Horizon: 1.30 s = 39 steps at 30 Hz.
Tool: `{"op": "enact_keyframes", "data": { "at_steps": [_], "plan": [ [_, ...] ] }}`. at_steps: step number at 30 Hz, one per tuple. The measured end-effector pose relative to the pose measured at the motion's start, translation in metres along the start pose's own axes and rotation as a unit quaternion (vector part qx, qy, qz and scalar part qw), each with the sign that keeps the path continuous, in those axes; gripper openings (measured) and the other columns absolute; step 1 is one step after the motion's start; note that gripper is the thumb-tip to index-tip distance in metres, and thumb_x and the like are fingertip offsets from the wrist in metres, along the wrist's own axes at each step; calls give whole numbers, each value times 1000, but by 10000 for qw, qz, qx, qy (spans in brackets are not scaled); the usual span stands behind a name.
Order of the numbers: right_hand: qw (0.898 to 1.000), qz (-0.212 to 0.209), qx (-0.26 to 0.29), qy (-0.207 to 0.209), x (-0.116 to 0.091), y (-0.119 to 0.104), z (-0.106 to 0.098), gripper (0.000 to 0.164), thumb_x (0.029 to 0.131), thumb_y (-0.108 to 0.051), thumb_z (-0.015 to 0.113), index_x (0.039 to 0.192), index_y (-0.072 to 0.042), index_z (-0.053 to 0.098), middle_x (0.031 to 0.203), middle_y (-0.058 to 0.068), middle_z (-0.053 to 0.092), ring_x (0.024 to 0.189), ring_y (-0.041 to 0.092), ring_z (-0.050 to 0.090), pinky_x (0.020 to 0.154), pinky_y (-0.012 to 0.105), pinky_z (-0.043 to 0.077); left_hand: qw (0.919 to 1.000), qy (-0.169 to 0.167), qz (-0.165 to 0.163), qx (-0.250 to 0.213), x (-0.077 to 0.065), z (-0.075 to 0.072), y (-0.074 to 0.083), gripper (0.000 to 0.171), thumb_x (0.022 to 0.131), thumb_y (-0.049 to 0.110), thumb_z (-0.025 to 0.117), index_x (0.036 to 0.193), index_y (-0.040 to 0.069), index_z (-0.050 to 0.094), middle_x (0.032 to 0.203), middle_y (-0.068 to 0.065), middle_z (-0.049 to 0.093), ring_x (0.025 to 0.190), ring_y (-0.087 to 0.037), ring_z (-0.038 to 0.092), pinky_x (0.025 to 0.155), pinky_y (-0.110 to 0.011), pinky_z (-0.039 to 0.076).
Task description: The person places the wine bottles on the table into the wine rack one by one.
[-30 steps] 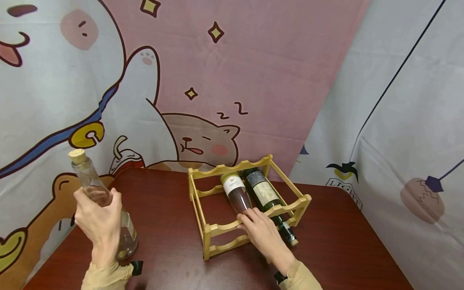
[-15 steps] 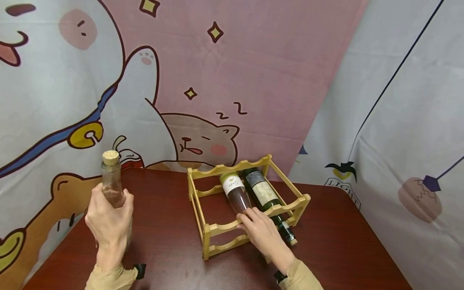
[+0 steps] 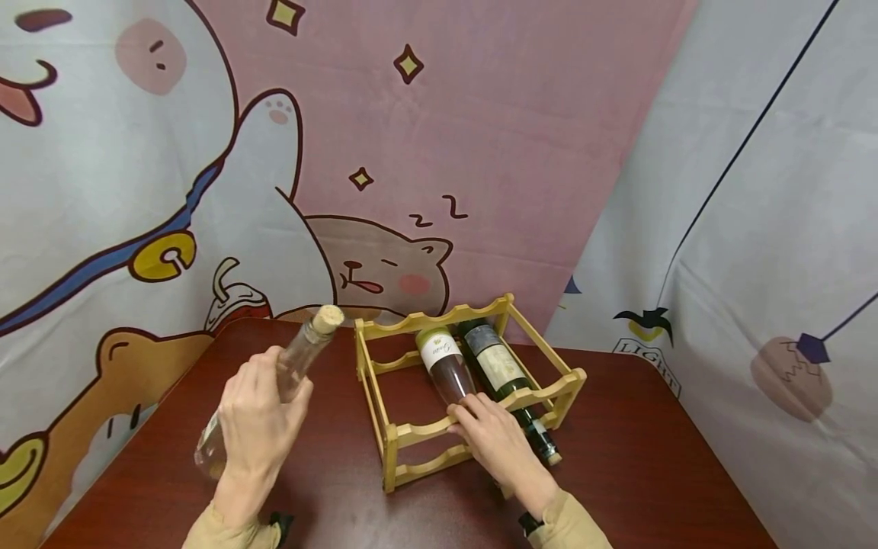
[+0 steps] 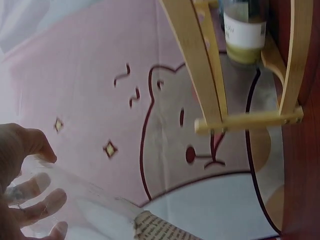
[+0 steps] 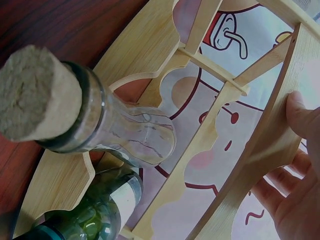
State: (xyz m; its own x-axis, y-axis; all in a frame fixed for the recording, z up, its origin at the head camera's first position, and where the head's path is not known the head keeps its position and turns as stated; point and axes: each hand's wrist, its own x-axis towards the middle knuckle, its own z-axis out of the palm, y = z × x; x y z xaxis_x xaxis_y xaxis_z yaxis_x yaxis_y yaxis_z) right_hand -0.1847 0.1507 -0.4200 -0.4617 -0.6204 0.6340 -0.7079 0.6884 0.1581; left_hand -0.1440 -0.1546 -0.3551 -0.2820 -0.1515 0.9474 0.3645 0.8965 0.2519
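My left hand (image 3: pixel 255 423) grips a clear glass bottle (image 3: pixel 299 352) by its neck, left of the wooden wine rack (image 3: pixel 388 450). The bottle is raised and tilted, its cork end (image 3: pixel 328 319) toward the rack and its base at lower left. In the left wrist view, printed paper (image 4: pixel 162 227) shows on the bottle (image 4: pixel 95 200). My right hand (image 3: pixel 501 450) holds the rack's upper front rail, the thumb on one side and fingers on the other in the right wrist view. Inside the rack lie a white-labelled clear bottle (image 3: pixel 446 362) and a dark green bottle (image 3: pixel 498 358).
The dark red table (image 3: pixel 322 488) carries the rack. The green bottle's neck (image 3: pixel 542 441) sticks out past the rack's front. Close to the right wrist camera is the other bottle's cork (image 5: pixel 37 95). A printed cartoon cloth (image 3: pixel 514 137) hangs behind the table.
My left hand has moved right with the clear bottle, from the far left toward the rack. The bottle has tipped from leaning left to leaning right. My right hand stays on the rail.
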Motion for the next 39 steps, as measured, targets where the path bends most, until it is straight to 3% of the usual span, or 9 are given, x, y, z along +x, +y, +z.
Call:
{"op": "enact_keyframes", "data": {
  "at_steps": [6, 11, 15, 20, 26, 29, 32, 35, 39],
  "plan": [
    [10000, -30, -58, 73, 0, -1, -1, 20, 84, -30, 65, 97, -16, 63, 86, -5, 60, 76, 10, 54, 62, 26, 48, 9976, -439, 539, -69, 0, 4, 20, 36, 62, 10, 63, 94, -5, 59, 75, -16, 60, 64, -33, 55, 62, -47, 46],
    [9998, -126, -19, 167, 6, -6, -10, 26, 81, -28, 69, 102, -15, 63, 93, -3, 62, 84, 12, 57, 69, 28, 50, 9934, -816, 801, 91, -1, 7, 33, 48, 55, 7, 77, 99, -3, 61, 81, -16, 62, 72, -33, 58, 66, -47, 46],
    [9967, -480, 55, 659, 18, -19, -29, 21, 88, -27, 60, 102, -12, 64, 96, 1, 63, 88, 14, 59, 73, 30, 51, 9877, -1140, 1038, 247, -3, 10, 41, 46, 58, 9, 78, 100, 1, 62, 83, -14, 63, 75, -31, 58, 68, -46, 46],
    [9779, -1130, -57, 1759, 38, -42, -62, 28, 97, -23, 45, 93, -8, 68, 87, 5, 65, 83, 19, 60, 71, 31, 52, 9809, -1235, 1478, 273, -6, 18, 52, 37, 62, 7, 72, 98, 6, 63, 80, -9, 63, 73, -28, 58, 66, -44, 46],
    [9562, -1464, -720, 2429, 57, -66, -100, 27, 96, -11, 43, 90, -6, 69, 85, 9, 67, 80, 23, 61, 73, 36, 51, 9727, -1332, 1839, 473, -8, 26, 67, 48, 54, 9, 83, 97, 12, 62, 81, -6, 63, 74, -26, 59, 66, -41, 46],
    [9540, -1253, -1107, 2489, 62, -71, -108, 27, 95, -11, 43, 94, -5, 69, 89, 10, 67, 84, 26, 61, 79, 39, 49, 9698, -1346, 1951, 570, -7, 29, 73, 37, 61, 6, 76, 95, 13, 61, 80, -6, 63, 73, -26, 59, 66, -41, 47],
    [9599, -893, -1348, 2292, 63, -72, -109, 29, 95, -16, 41, 100, -3, 67, 95, 12, 66, 89, 27, 60, 84, 41, 47, 9667, -1334, 2078, 672, -6, 32, 78, 19, 75, 6, 59, 92, 15, 60, 79, -6, 63, 72, -26, 59, 66, -41, 47],
    [9689, -545, -1492, 1898, 62, -70, -106, 33, 94, -18, 38, 106, -2, 64, 101, 13, 65, 94, 29, 58, 88, 43, 46, 9624, -1336, 2241, 756, -7, 35, 83, 21, 82, 6, 43, 91, 16, 59, 79, -5, 63, 73, -24, 58, 67, -39, 47],
    [9776, -227, -1512, 1446, 60, -68, -100, 35, 84, -16, 48, 113, 0, 61, 107, 15, 63, 100, 31, 56, 92, 46, 44, 9570, -1274, 2482, 793, -8, 38, 88, 24, 82, 5, 40, 90, 18, 59, 78, -3, 61, 74, -23, 58, 67, -38, 48]
  ]
}}
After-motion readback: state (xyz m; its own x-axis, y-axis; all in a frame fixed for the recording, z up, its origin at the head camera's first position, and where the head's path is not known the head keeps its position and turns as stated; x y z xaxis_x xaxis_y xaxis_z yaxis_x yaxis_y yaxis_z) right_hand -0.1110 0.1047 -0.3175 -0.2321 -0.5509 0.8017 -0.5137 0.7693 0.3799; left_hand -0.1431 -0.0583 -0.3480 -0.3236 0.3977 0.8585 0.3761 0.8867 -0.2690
